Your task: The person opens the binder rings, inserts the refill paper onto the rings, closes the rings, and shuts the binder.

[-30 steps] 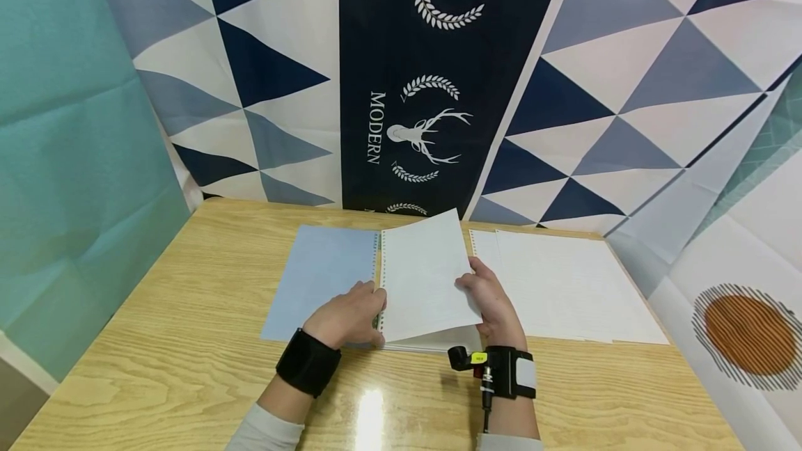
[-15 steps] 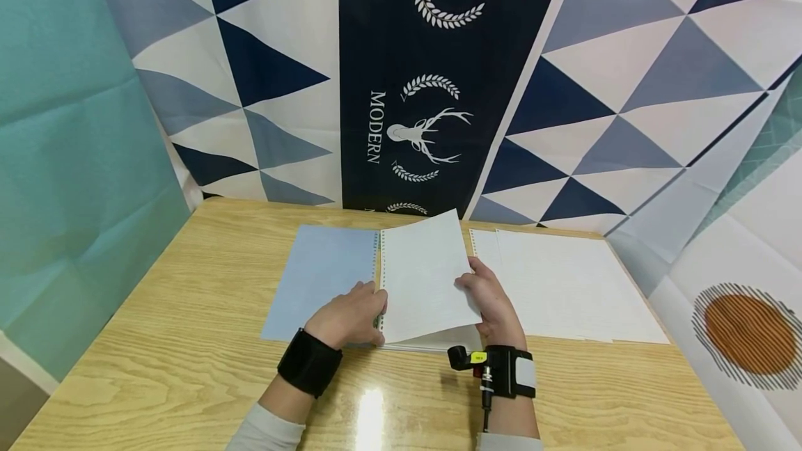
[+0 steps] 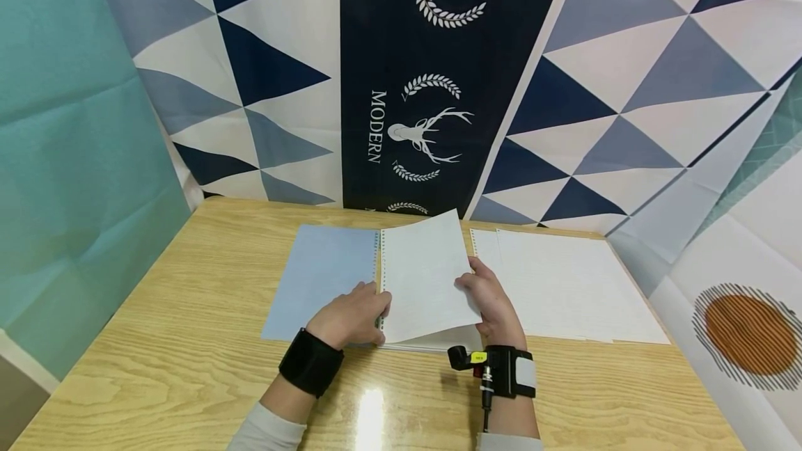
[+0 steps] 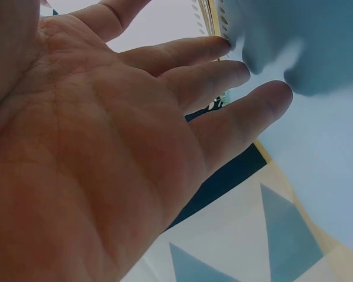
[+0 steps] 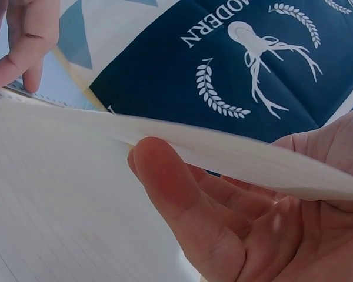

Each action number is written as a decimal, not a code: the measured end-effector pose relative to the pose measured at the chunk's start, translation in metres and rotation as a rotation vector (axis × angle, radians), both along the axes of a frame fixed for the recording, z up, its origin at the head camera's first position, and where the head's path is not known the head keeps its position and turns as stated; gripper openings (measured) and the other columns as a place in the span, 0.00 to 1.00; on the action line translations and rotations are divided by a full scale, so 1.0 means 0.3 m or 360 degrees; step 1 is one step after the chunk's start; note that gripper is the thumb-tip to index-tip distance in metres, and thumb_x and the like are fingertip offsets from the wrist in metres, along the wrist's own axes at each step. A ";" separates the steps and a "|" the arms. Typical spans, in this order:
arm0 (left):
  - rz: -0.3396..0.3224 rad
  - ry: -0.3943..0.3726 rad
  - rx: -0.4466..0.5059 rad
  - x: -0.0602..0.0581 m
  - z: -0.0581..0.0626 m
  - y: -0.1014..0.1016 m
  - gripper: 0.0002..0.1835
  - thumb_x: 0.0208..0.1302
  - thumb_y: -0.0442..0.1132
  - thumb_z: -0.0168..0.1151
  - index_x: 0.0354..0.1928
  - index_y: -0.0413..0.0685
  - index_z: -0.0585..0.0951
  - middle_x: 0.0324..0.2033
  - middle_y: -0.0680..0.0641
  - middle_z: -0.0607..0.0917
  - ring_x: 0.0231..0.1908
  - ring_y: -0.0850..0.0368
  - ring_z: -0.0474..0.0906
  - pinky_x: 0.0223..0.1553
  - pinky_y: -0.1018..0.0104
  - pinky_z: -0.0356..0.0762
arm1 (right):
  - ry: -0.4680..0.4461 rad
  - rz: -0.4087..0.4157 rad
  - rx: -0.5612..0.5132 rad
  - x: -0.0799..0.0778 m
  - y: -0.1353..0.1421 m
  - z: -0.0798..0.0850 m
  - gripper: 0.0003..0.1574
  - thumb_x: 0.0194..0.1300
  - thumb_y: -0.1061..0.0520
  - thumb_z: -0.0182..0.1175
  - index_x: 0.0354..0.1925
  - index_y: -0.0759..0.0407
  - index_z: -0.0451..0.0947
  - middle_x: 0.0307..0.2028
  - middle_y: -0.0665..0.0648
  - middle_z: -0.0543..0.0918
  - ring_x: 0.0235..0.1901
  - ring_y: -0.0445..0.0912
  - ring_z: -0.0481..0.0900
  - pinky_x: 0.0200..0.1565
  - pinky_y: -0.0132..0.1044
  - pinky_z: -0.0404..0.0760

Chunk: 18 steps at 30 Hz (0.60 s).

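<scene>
In the head view a blue sheet or cover [image 3: 326, 273] lies left of a stack of white punched paper [image 3: 422, 280]. Both have rows of holes along their facing edges. My left hand [image 3: 351, 315] spans that seam, its thumb over the white stack's punched edge. The left wrist view shows its fingers [image 4: 241, 126] extended, tips on the blue surface [image 4: 323, 141]. My right hand [image 3: 493, 301] pinches the white paper's right side and lifts it, thumb [image 5: 165, 170] on one face and the other fingers behind. More white paper lies beneath the raised part.
Lined white punched sheets [image 3: 570, 287] lie overlapping to the right on the wooden table [image 3: 156, 339]. A patterned cloth [image 3: 282, 54] hangs behind the table. A teal cloth [image 3: 81, 159] hangs at the left.
My left hand has shifted very slightly to the right at the seam, its thumb a little further over the white paper. The right hand and the lifted paper hold still.
</scene>
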<state>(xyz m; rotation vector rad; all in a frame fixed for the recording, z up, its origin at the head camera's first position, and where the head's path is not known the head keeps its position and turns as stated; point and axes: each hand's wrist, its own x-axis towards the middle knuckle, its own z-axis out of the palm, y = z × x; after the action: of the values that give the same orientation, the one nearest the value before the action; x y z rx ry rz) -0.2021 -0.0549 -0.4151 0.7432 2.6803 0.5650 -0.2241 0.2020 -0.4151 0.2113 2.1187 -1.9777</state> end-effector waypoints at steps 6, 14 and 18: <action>0.0047 -0.0032 0.0027 -0.003 0.001 -0.009 0.19 0.57 0.42 0.78 0.43 0.48 0.76 0.40 0.49 0.74 0.46 0.50 0.72 0.42 0.57 0.72 | -0.0002 -0.0007 0.0004 -0.001 0.001 -0.001 0.38 0.74 0.61 0.43 0.79 0.55 0.51 0.53 0.59 0.78 0.38 0.43 0.84 0.35 0.37 0.84; 0.0027 -0.0050 0.0029 -0.002 0.004 -0.008 0.20 0.57 0.42 0.77 0.44 0.48 0.76 0.40 0.49 0.73 0.48 0.47 0.73 0.41 0.57 0.71 | -0.0011 -0.0040 0.0019 0.001 -0.005 -0.004 0.40 0.74 0.61 0.43 0.80 0.55 0.48 0.59 0.64 0.74 0.41 0.45 0.82 0.37 0.38 0.83; 0.0019 -0.0042 0.0033 0.002 0.005 -0.002 0.19 0.57 0.41 0.78 0.41 0.48 0.75 0.37 0.50 0.71 0.45 0.49 0.73 0.38 0.59 0.69 | -0.0024 -0.0055 0.0020 0.003 -0.007 -0.004 0.42 0.74 0.61 0.43 0.81 0.54 0.44 0.63 0.66 0.72 0.44 0.45 0.82 0.39 0.38 0.83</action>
<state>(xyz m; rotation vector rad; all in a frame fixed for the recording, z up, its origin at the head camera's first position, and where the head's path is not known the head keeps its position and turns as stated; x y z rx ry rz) -0.2014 -0.0556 -0.4136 0.7209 2.6601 0.6020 -0.2233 0.1998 -0.4162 0.2659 2.1324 -1.9760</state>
